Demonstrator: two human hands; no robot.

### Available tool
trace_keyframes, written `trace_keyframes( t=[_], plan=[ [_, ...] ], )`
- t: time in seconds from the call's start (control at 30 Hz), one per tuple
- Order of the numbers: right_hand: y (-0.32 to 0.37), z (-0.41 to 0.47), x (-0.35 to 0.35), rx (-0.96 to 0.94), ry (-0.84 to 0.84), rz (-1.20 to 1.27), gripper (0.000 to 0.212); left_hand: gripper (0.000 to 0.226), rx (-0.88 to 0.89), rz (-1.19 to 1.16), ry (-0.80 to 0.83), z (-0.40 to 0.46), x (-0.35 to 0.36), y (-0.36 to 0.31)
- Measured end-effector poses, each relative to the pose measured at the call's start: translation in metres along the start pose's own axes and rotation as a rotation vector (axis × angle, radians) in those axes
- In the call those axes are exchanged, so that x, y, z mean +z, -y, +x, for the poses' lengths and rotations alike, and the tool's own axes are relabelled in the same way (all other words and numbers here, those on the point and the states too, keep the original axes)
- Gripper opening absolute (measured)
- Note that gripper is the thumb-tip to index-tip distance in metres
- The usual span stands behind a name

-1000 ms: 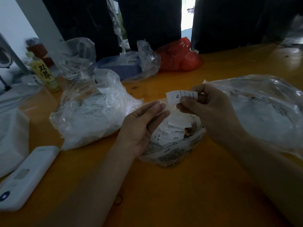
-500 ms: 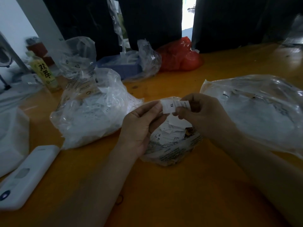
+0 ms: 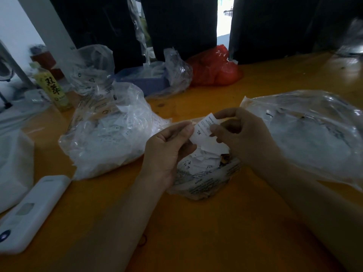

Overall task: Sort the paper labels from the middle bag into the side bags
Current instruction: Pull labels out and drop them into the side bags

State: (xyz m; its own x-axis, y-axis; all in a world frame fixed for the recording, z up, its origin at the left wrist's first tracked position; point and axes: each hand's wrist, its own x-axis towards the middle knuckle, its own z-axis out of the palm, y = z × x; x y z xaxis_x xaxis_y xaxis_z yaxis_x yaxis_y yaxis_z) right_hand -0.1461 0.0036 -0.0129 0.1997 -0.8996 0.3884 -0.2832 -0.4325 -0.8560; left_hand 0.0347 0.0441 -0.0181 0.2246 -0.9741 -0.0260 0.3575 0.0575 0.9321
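A small clear middle bag (image 3: 206, 179) full of white paper labels sits on the orange table between my hands. Above it, a white label marked XL (image 3: 203, 129) is pinched by my right hand (image 3: 241, 138) at its right edge. My left hand (image 3: 167, 152) touches the label's left edge with thumb and fingertips. A large clear bag (image 3: 106, 134) stuffed with white labels lies to the left. Another clear bag (image 3: 310, 134), flatter and holding few labels, lies to the right.
A white device (image 3: 31, 213) lies at the near left beside a white bag (image 3: 13, 165). At the back stand a yellow-labelled bottle (image 3: 52, 87), a blue tray (image 3: 145, 81) in clear plastic and a red bag (image 3: 214, 67). Dark curtains hang behind.
My right hand brought the label down and left from above the right bag to over the middle bag. My left hand's fingers rose to meet its left edge.
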Motion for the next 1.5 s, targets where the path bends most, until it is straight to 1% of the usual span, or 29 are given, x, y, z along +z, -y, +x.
trace_keyframes(
  t=[0.03, 0.1, 0.3, 0.4, 0.47, 0.57, 0.67, 0.73, 0.77, 0.87, 0.97, 1.1, 1.17, 1.27, 1.33, 1.4, 1.43, 1.5],
  plan=[
    [0.001, 0.000, 0.000, -0.015, -0.039, -0.020, 0.015, 0.019, -0.002, -0.013, -0.009, 0.000, 0.000, 0.000],
    [0.002, -0.001, 0.002, -0.035, -0.064, -0.039, 0.012, 0.019, -0.014, -0.031, -0.012, 0.000, 0.001, -0.001],
    [0.000, -0.007, 0.009, -0.082, -0.021, -0.062, 0.008, 0.018, -0.052, -0.059, 0.003, -0.002, 0.002, 0.000],
    [0.002, -0.007, 0.009, -0.090, 0.016, -0.040, 0.014, 0.027, -0.059, -0.080, -0.013, -0.001, 0.002, -0.001],
    [0.004, -0.008, 0.009, -0.090, 0.050, -0.017, 0.018, 0.028, -0.062, -0.072, -0.012, -0.001, 0.002, -0.001],
    [0.003, -0.008, 0.010, -0.112, 0.026, -0.025, 0.017, 0.028, -0.057, -0.055, -0.008, -0.002, 0.003, -0.001],
    [0.003, -0.007, 0.009, -0.138, -0.054, -0.045, 0.013, 0.023, -0.018, 0.032, 0.016, -0.003, 0.003, -0.001],
    [0.003, -0.007, 0.007, -0.139, -0.091, -0.022, 0.013, 0.013, 0.007, 0.094, 0.042, -0.003, 0.003, 0.000],
    [0.003, -0.006, 0.007, -0.135, -0.105, -0.007, 0.014, 0.012, 0.033, 0.126, 0.056, -0.003, 0.003, 0.000],
    [0.003, -0.005, 0.005, -0.117, -0.110, 0.025, 0.013, 0.019, 0.150, 0.283, 0.061, -0.003, 0.001, 0.001],
    [0.003, -0.005, 0.005, -0.102, -0.084, 0.069, 0.012, 0.024, 0.246, 0.326, 0.075, -0.004, 0.000, 0.001],
    [0.003, -0.005, 0.003, -0.100, -0.047, 0.086, 0.005, 0.025, 0.254, 0.315, 0.090, -0.005, -0.001, -0.001],
    [0.003, -0.007, 0.005, -0.100, -0.001, 0.036, 0.009, 0.026, 0.267, 0.352, 0.092, -0.004, -0.003, 0.000],
    [0.001, -0.006, 0.006, -0.092, -0.043, 0.011, 0.013, 0.027, 0.293, 0.383, 0.072, -0.004, -0.003, 0.001],
    [0.001, -0.005, 0.005, -0.072, -0.065, 0.044, 0.013, 0.028, 0.368, 0.495, 0.020, -0.005, -0.001, -0.001],
    [0.001, -0.005, 0.003, -0.048, -0.053, 0.063, 0.014, 0.031, 0.526, 0.669, -0.066, -0.006, -0.004, -0.010],
    [0.001, -0.005, 0.002, -0.042, -0.053, 0.063, 0.016, 0.031, 0.636, 0.739, -0.134, -0.005, -0.009, -0.019],
    [0.000, -0.004, 0.000, -0.039, -0.064, 0.054, 0.016, 0.030, 0.858, 0.888, -0.360, 0.002, -0.028, -0.041]
  ],
)
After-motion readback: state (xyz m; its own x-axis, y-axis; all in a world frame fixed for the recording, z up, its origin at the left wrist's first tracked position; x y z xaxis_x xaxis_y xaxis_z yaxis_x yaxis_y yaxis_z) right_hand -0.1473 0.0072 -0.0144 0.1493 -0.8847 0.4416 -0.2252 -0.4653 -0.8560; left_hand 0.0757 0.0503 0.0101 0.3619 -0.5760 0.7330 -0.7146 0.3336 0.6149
